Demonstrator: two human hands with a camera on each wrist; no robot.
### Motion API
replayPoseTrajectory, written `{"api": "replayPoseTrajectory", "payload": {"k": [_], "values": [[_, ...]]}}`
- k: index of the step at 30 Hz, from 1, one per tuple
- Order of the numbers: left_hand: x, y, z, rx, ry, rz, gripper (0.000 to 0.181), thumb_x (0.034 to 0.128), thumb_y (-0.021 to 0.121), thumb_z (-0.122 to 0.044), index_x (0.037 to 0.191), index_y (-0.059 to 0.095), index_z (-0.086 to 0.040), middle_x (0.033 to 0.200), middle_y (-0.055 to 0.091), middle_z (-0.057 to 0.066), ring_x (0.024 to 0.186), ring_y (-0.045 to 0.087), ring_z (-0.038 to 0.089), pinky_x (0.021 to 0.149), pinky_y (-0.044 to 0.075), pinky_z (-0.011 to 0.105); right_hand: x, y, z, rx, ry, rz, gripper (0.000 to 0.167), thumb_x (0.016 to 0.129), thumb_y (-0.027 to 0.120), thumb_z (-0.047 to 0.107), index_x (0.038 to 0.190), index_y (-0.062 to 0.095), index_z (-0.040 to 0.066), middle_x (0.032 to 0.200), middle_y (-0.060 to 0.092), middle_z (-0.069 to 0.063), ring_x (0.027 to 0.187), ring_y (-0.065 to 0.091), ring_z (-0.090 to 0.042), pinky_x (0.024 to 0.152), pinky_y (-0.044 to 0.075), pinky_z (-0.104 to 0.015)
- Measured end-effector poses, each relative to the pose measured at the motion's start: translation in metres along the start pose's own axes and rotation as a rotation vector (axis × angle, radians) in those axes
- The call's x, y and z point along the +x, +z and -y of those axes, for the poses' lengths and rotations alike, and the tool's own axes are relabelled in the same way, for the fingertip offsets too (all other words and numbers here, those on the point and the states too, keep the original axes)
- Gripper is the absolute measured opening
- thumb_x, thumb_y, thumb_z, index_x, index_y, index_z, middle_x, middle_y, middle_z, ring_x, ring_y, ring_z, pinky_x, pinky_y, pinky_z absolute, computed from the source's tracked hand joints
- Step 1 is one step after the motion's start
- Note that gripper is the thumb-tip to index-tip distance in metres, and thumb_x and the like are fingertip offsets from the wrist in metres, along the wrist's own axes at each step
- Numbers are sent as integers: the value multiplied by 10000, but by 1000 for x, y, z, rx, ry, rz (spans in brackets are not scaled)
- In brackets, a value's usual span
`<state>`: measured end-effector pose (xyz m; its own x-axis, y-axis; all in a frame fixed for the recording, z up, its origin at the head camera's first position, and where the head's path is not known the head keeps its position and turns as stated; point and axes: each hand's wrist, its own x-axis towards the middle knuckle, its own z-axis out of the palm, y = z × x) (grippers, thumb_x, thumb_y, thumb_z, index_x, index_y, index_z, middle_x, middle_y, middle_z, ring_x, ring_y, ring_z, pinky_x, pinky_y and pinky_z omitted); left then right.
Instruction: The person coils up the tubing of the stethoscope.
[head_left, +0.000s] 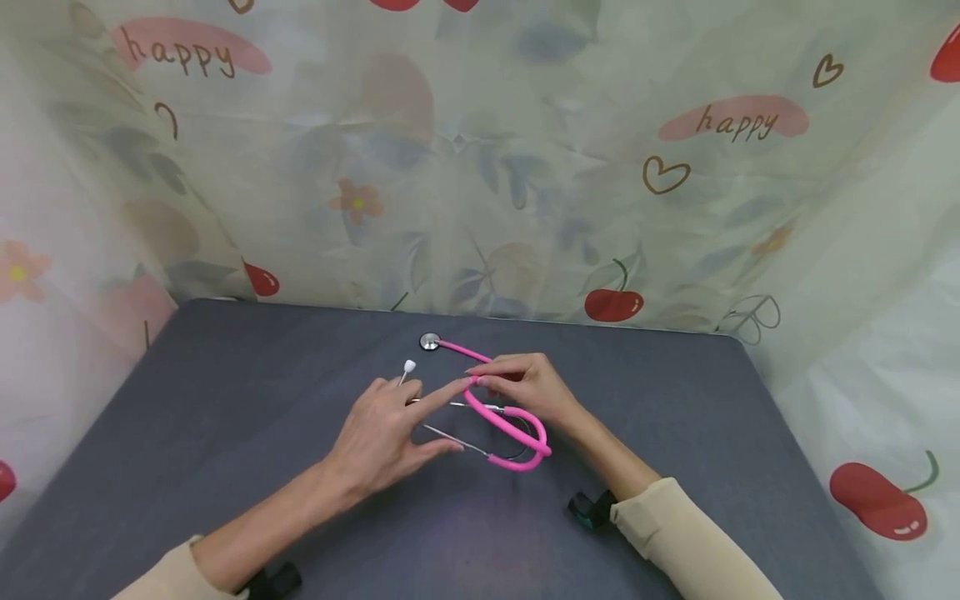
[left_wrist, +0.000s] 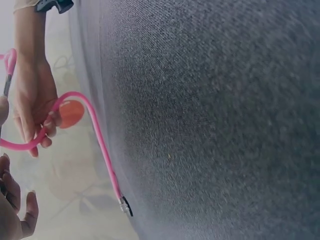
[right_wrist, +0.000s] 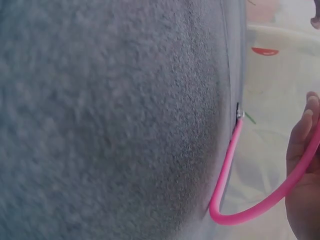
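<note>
A pink stethoscope [head_left: 516,465] is between my hands, its looped tubing and metal ear tubes raised over the table. My right hand [head_left: 536,387] pinches the tubing between thumb and fingers. With curled fingers my left hand [head_left: 382,433] holds a metal ear tube; its index finger reaches out to the tubing beside the right fingertips, and its thumb is stretched out. A white ear tip [head_left: 408,366] sticks out beyond the left knuckles; the other is hidden. The round chest piece [head_left: 430,342] lies on the table, also visible in the left wrist view at the tubing's end [left_wrist: 112,175].
A dark grey cloth covers the table [head_left: 225,400]. Behind it hangs a pale curtain [head_left: 465,208] printed with cherries, flowers, hearts and lettering. Black straps with small devices [head_left: 591,508] sit at both wrists.
</note>
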<state>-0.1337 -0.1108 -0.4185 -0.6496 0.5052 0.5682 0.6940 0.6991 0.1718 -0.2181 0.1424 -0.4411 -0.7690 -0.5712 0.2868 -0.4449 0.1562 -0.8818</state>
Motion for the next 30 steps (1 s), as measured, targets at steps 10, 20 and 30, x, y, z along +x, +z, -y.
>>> {"api": "replayPoseTrajectory", "payload": {"k": [10, 20, 30], "values": [[2, 0, -1, -60, -53, -18, 724, 708, 852, -532, 1362, 623, -322, 699, 339, -73, 595, 275, 90, 681, 337, 326, -3, 9, 1, 6, 40, -7, 220, 909, 726, 119, 1125, 771, 115, 1042, 748, -2, 797, 657, -200, 617, 478, -213], [10, -7, 13, -152, -182, -136, 665, 670, 913, -418, 1281, 692, -275, 654, 364, -52, 575, 309, 52, 726, 350, 367, -8, 4, 9, -90, -26, -56, 251, 935, 639, -16, 1172, 721, -5, 1080, 734, -114, 669, 627, -339, 577, 476, -301], [7, -11, 29, -112, -308, -194, 643, 697, 900, -405, 1280, 695, -228, 638, 344, -68, 561, 323, 89, 756, 356, 384, -13, -3, 4, -258, 88, -135, 316, 953, 635, 7, 1269, 650, 22, 913, 722, -156, 763, 665, -308, 648, 497, -354]]}}
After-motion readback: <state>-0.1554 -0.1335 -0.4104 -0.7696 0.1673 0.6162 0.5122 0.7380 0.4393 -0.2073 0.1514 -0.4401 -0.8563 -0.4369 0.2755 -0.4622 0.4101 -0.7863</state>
